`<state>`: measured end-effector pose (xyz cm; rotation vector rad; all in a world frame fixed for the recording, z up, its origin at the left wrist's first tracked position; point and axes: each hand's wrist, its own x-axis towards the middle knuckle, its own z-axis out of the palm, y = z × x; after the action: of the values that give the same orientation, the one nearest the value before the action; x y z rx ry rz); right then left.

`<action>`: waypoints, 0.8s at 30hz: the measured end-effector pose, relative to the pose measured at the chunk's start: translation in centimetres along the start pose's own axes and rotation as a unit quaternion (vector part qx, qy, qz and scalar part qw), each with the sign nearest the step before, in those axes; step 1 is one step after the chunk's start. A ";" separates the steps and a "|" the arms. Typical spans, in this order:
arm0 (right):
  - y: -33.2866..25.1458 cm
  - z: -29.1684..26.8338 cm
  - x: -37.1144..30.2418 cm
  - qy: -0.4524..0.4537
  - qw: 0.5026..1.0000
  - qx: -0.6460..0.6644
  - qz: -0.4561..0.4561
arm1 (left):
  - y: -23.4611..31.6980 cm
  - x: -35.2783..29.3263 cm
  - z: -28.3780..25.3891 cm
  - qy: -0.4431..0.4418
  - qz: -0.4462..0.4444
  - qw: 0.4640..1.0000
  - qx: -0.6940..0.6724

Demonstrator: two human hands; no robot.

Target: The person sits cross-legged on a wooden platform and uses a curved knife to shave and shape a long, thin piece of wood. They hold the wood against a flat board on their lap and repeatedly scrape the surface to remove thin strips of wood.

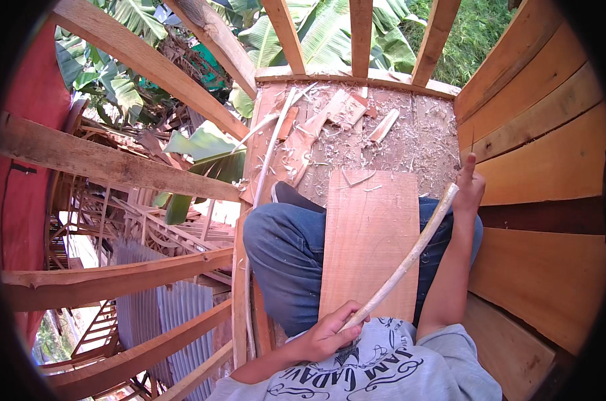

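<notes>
A pale, peeled wooden stick (404, 262) slants over my lap, its lower end near my shirt and its upper end off to the right. My left hand (331, 332) is closed around the lower end. Just beyond the upper end, my right hand (472, 187) is raised and closed, one finger stretched along a thin dark blade-like tool (473, 139) seen edge-on. The tool's handle is hidden in the hand. Under the stick, a flat wooden board (366, 234) rests across my legs, with a few curled shavings (358, 180) on its far end.
Shavings and wood scraps (383, 127) litter the plank floor (436, 134) ahead. A long thin pale stick (273, 150) lies along the left edge. Slatted wooden rails (116, 157) stand left and ahead; a plank wall (543, 267) rises close on the right. Banana leaves (316, 40) show outside.
</notes>
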<state>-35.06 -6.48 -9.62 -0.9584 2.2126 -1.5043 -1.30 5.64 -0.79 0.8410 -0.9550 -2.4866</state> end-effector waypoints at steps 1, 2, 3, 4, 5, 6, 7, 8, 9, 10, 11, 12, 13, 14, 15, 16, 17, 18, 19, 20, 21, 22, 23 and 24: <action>-0.5 -0.3 0.1 -0.024 0.998 0.040 0.030 | 0.2 0.2 -0.1 0.005 -0.012 1.000 -0.018; -1.0 -1.1 -0.1 -0.047 0.994 0.080 0.061 | 1.4 0.2 -0.9 0.026 0.033 0.998 -0.056; -1.2 -2.1 -1.0 -0.072 0.986 0.114 0.096 | 1.4 0.2 -2.0 0.034 0.079 0.992 -0.096; -1.7 -2.1 -2.3 -0.105 0.986 0.107 0.077 | 2.1 0.4 -2.6 0.055 0.095 0.989 -0.101; -2.4 -1.8 -4.3 -0.137 0.984 0.099 0.059 | 2.6 0.7 -2.9 0.075 0.111 0.985 -0.106; -2.4 -1.5 -6.1 -0.169 0.982 0.078 0.026 | 2.9 1.1 -2.9 0.096 0.119 0.984 -0.091; -2.4 -1.0 -8.0 -0.200 0.978 0.058 -0.002 | 3.3 1.4 -2.9 0.118 0.123 0.982 -0.076; -4.4 -0.7 -9.7 -0.234 0.971 0.053 -0.019 | 3.7 1.5 -2.8 0.141 0.123 0.981 -0.059; -6.3 -0.4 -11.3 -0.269 0.961 0.051 -0.035 | 3.8 1.5 -2.7 0.135 0.118 0.982 -0.052; -6.7 -0.1 -12.6 -0.289 0.953 0.035 -0.079 | 3.9 1.6 -2.4 0.126 0.110 0.985 -0.046; -7.0 0.2 -13.5 -0.308 0.943 0.018 -0.123 | 3.9 1.7 -2.3 0.117 0.102 0.987 -0.040; -7.5 0.6 -13.9 -0.310 0.938 0.000 -0.156 | 3.9 1.8 -2.2 0.104 0.098 0.989 -0.032; -8.1 0.9 -14.1 -0.313 0.931 -0.019 -0.188 | 3.7 1.7 -2.1 0.091 0.094 0.991 -0.025; -8.3 1.0 -14.1 -0.315 0.922 -0.037 -0.221 | 3.6 1.5 -1.9 0.078 0.091 0.993 -0.018; -8.3 1.1 -13.8 -0.298 0.924 -0.047 -0.234 | 3.3 1.3 -1.6 0.113 0.092 0.985 0.094; -8.1 1.1 -13.4 -0.282 0.925 -0.058 -0.248 | 3.1 0.9 -1.3 0.146 0.092 0.963 0.206; -7.9 1.1 -12.9 -0.267 0.925 -0.068 -0.262 | 3.1 0.7 -0.9 0.177 0.091 0.928 0.314; -7.8 1.0 -12.3 -0.251 0.923 -0.077 -0.281 | 3.3 0.7 -0.5 0.173 0.086 0.929 0.317; -7.8 0.7 -11.6 -0.234 0.921 -0.086 -0.299 | 3.5 0.7 0.0 0.169 0.082 0.929 0.320; -7.8 0.5 -11.1 -0.218 0.918 -0.095 -0.317 | 3.8 0.8 0.5 0.166 0.077 0.929 0.322; -7.6 0.5 -10.6 -0.205 0.918 -0.096 -0.326 | 3.9 1.0 0.7 0.163 0.075 0.928 0.325; -7.4 0.5 -10.1 -0.191 0.918 -0.098 -0.334 | 4.1 1.2 0.9 0.160 0.073 0.928 0.328; -7.3 0.5 -10.0 -0.177 0.917 -0.099 -0.342 | 4.2 1.3 1.1 0.157 0.071 0.928 0.332; -7.3 0.6 -9.7 -0.160 0.918 -0.103 -0.347 | 4.3 1.4 1.2 0.157 0.071 0.928 0.329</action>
<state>-24.95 -2.08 -4.43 -2.0555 1.8972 -1.2223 -2.69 2.47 2.32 1.2619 -1.6826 -1.8221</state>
